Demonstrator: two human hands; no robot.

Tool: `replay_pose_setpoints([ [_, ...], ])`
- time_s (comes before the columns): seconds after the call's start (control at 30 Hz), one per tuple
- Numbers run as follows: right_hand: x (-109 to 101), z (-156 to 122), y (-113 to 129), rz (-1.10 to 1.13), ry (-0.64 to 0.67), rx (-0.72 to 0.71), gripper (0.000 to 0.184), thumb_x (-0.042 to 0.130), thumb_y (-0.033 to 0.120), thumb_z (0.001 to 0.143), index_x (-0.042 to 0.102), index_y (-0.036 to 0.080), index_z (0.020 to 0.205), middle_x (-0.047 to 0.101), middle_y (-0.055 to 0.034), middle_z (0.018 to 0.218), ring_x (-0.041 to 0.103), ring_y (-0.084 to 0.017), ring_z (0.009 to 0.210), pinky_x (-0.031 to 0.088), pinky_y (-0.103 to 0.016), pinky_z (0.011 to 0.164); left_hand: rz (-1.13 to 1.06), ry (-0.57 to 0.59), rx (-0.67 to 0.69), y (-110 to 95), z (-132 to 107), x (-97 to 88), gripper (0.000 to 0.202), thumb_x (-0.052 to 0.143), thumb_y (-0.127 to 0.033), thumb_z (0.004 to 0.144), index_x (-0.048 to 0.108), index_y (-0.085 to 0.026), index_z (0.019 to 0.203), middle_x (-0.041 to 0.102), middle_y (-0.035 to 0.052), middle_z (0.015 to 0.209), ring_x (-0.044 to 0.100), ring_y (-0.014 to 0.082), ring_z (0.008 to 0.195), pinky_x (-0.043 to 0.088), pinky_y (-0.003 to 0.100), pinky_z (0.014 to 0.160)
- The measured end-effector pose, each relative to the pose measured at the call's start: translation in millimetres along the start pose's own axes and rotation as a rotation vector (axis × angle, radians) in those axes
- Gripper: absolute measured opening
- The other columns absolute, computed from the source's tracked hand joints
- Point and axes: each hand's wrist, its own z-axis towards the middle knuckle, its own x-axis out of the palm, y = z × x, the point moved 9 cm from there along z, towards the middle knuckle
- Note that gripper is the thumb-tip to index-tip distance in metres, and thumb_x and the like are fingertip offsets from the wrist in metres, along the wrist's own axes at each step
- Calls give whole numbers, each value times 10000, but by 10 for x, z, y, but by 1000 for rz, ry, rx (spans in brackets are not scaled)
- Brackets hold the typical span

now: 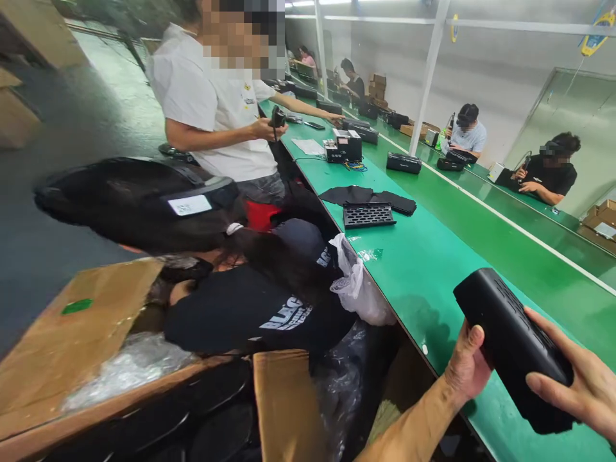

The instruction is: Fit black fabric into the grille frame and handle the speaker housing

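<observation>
We are holding a black case [517,353] over the near edge of the green bench [409,269], at the low right of our view. Our left grip [469,366] is pinching one long side, with the thumb showing and the fingers hiding behind. Our right grip [572,378] is pinching the other side nearer the low end, thumb on the front and a finger lying by the slots [514,298].

We are guessing it is hard plastic, stiff and not too heavy – two hands are looking like plenty. Its skin is looking smooth, so it may be slipping or getting scratched. We are thinking the long sides are best for holding, with no poking at the slots.

Up the bench we are seeing a black tray with holes [368,215] lying by some flat black sheets [346,194]. A plastic bag [356,289] is drooping over the edge, and a person in a black shirt [231,308] is bending down beside it – that is blocking our left. A cardboard box [96,314] is sitting there too. Past the sheets, a small machine [344,146] with loose wires [356,166] is taking up room.
</observation>
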Motion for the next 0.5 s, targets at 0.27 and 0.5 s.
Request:
replay_pose_setpoints([
  [0.27, -68, -201, -34, 4, -282, -193, 1016, 766, 688, 857, 300, 345, 1691, 321, -123, 1726, 402, -448, 1542, 373, -629, 1242, 43, -71, -13, -161, 131, -37, 987, 948, -561, 663, 557, -249, 1513, 701, 138, 1451, 582, 415, 1415, 436, 607, 1190],
  [0.5, 280, -403, -198, 51, -803, -338, 798, 824, 543, 848, 409, 339, 1499, 471, -142, 1543, 475, -475, 1435, 359, -746, 1156, 118, -128, 57, -221, 136, -149, 1000, 972, -473, 667, 523, -309, 1546, 703, 85, 1469, 592, 373, 1428, 438, 560, 1226],
])
